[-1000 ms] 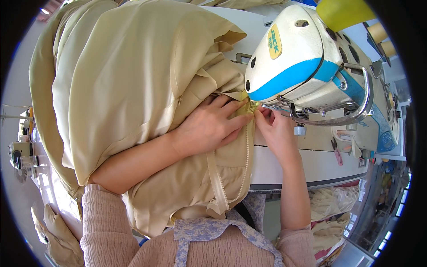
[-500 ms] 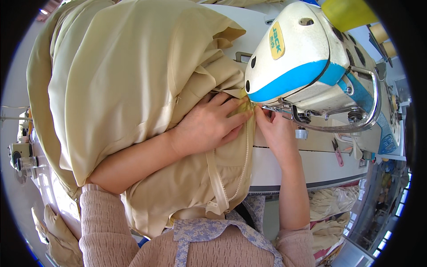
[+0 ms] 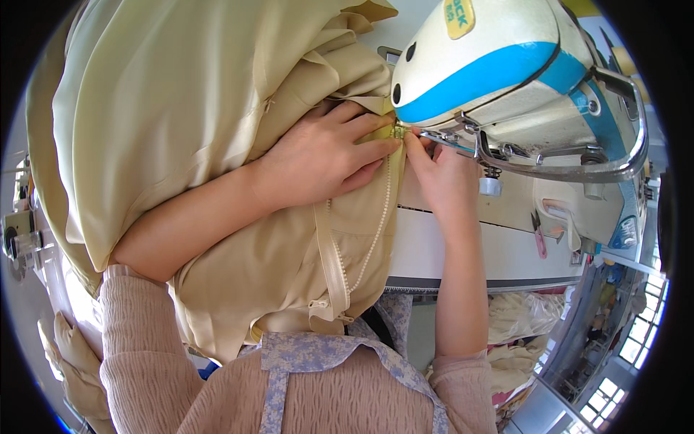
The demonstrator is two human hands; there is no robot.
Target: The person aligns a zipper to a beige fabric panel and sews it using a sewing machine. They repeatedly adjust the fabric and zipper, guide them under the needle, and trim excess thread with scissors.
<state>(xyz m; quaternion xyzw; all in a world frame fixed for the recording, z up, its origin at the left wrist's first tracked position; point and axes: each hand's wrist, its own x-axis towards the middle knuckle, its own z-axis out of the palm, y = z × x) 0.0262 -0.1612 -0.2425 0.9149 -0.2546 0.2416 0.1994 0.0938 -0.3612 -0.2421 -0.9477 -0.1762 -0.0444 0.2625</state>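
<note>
Left hand (image 3: 316,158) lay flat mid-frame on shiny beige cloth (image 3: 181,94), likely slippery, best held by edges; right hand's grip (image 3: 444,177) was unclear.

Smooth beige garment cloth (image 3: 166,108) with a satiny sheen drapes at my ten o'clock; at one, I see a glossy white-and-blue sewing machine head (image 3: 477,61) with a shiny, bent metal rod (image 3: 578,173). At six, a matt, crinkled pink cloth top (image 3: 311,398) underlies a floral blue-grey cloth apron (image 3: 303,352).

garment (image 3: 166,108) cut off, sewing machine (image 3: 481,76) cropped
</note>
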